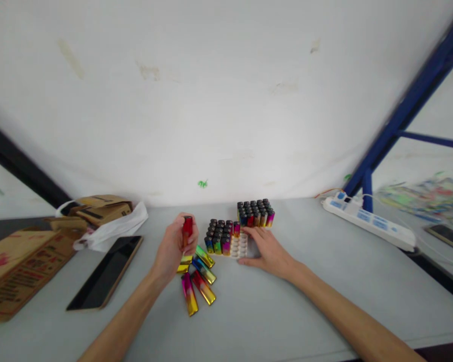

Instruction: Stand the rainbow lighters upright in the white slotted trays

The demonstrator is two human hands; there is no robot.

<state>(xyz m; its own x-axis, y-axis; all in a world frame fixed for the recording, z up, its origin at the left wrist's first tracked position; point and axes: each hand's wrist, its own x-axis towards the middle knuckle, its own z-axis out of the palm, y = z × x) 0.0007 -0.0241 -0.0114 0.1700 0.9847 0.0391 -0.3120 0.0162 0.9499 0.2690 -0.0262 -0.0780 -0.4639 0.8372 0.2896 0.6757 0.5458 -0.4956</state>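
Observation:
My left hand [173, 246] is closed around a red lighter [187, 230], held upright above several loose shiny lighters [203, 286] on the table. To its right stands a white tray [238, 247] with round holes, its left part filled with upright black-topped lighters [219, 234]. My right hand [266, 251] lies at the tray's right side, thumb and fingers apart, the fingertips close to the tray's edge. Whether it touches the small lighter [236, 229] in the back row is hard to tell. Behind it stands a full block of upright lighters [255, 213].
A dark tablet [105, 271] lies on the grey table [249, 322] at the left, near cardboard boxes [20, 266] and a white plastic bag [124, 226]. At the right are a white power strip [370, 223], a phone [449, 237] and a blue metal frame [396, 118].

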